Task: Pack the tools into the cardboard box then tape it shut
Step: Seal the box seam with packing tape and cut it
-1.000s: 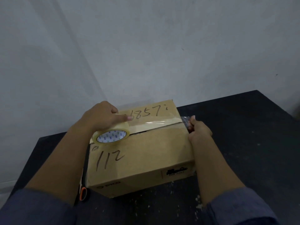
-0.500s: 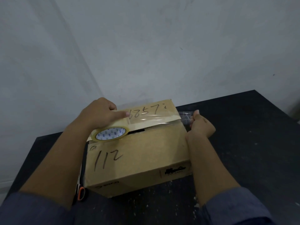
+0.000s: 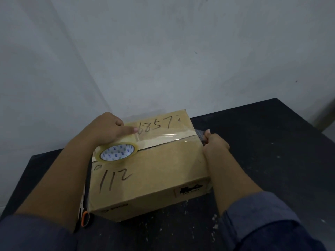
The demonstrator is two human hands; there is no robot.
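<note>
Cardboard box (image 3: 150,171) is sitting on the dark table (image 3: 272,160), with its top flaps folded down and a thin dark gap showing where they meet. Big numbers are written on the flaps in dark pen. The left hand (image 3: 107,131) is resting on the far left part of the box top, and its fingers (image 3: 126,130) are curling around the tape roll (image 3: 117,153), with one finger pointing straight out along the strip. The roll is sitting just under those fingers, on the near side of them, touching the box top right by the gap. A shiny clear tape strip (image 3: 163,137) is running from the roll across the box top to the right edge, lying over the line between the flaps. The right hand (image 3: 215,144) is at the right edge of the box, and its fingers (image 3: 207,134) are pinching the loose end of the strip just past the corner, so that end is sticking out a little beyond the box. Scissors (image 3: 85,217) with an orange and black handle are lying on the table beside the near left corner of the box, below the left arm and well away from both sets of fingers. Little white crumbs are lying on the table near the right sleeve (image 3: 262,220). A plain grey wall is standing behind the table.
</note>
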